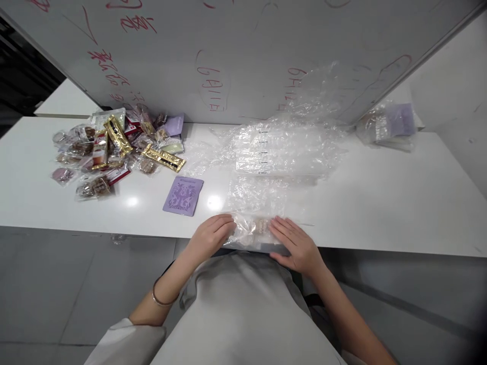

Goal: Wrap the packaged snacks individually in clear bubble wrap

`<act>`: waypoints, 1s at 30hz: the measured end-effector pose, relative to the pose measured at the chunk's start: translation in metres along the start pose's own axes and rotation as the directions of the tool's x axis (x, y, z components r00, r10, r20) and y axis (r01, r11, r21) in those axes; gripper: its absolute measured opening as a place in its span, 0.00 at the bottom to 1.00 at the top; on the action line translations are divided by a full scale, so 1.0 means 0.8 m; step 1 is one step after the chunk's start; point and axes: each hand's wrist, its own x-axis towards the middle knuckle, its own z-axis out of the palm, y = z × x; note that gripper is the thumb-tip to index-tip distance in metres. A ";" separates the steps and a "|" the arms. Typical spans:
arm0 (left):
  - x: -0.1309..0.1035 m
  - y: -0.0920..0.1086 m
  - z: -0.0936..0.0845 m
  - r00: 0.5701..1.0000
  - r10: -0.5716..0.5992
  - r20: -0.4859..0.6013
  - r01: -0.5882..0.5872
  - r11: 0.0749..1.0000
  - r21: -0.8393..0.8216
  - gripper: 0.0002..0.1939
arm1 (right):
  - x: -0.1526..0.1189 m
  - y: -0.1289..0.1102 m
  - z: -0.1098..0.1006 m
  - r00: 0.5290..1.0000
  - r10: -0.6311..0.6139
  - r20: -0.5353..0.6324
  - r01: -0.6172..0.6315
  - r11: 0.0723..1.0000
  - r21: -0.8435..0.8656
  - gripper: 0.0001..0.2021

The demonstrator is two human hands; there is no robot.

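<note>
At the table's front edge, close to my body, lies a crinkled clear plastic bag (249,230). Something pale brown shows inside it, too blurred by the shiny film to name. My left hand (213,237) grips the bag's left end with bent fingers, the tips partly hidden by film. On its right end rests my right hand (299,247), fingers stretched out and thumb apart. A purple printed sachet (183,196) lies flat to the left of my left hand. Just beyond the bag is a stack of clear plastic bags (281,149), spread and wrinkled.
A heap of wrapped snacks (81,152), with gold stick packets (163,158) among them, covers the left part of the white table (399,203). Far right sits a filled clear bag (388,126) with a purple sachet inside. A whiteboard (247,61) stands along the back edge.
</note>
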 end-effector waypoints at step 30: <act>0.095 0.034 0.035 0.646 -0.742 -0.178 0.760 0.646 0.069 0.19 | 0.065 -0.014 0.021 0.377 0.879 -0.292 -0.908 0.413 0.068 0.21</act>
